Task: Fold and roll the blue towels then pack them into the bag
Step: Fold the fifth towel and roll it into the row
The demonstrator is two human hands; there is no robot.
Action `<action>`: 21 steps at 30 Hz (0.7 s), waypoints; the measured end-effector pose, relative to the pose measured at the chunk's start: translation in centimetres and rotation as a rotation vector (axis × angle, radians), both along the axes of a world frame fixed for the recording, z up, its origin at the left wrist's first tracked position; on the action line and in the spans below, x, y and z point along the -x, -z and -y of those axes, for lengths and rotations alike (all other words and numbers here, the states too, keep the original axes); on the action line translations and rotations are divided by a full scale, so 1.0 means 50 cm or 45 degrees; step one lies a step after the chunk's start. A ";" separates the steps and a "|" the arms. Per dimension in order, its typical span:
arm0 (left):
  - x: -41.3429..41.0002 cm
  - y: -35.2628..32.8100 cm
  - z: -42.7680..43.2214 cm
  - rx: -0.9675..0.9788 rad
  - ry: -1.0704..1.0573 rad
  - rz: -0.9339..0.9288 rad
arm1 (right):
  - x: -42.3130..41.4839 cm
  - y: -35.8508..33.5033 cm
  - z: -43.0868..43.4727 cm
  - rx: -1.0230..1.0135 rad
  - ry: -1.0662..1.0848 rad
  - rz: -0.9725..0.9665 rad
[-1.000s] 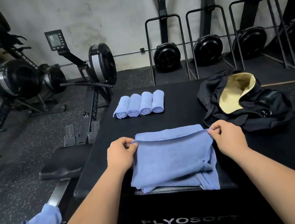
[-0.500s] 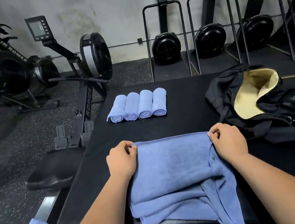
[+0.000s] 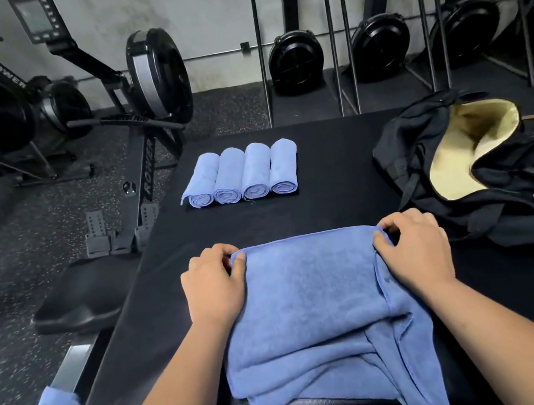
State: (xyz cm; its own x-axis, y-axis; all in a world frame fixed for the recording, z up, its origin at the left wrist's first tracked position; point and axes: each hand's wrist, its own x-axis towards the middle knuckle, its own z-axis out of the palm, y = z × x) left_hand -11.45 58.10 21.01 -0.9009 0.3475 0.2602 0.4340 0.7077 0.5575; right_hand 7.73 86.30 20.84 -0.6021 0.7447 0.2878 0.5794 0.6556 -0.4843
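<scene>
Pinching the far corners of the folded blue towel (image 3: pixel 310 302) at lower centre, the left hand (image 3: pixel 214 287) and right hand (image 3: pixel 414 250) sit equally near; its folded edge runs left-right, 4 rolled towels (image 3: pixel 241 173) beyond, bag (image 3: pixel 480 165) upper right.

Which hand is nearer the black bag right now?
Right. The right hand grips the towel corner just beside the black bag; the left hand holds the opposite corner, a towel's width farther away.
</scene>
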 end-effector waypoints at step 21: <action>0.003 -0.033 0.048 -0.340 0.175 0.363 | -0.031 -0.035 -0.033 0.437 -0.168 -0.298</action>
State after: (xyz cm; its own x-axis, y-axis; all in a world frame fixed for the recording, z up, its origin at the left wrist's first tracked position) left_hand -11.59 55.70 22.65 -0.8999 0.4236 0.1038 0.3157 0.4685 0.8251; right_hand 9.28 87.96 22.62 -0.6467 0.7418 0.1773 0.3498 0.4951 -0.7953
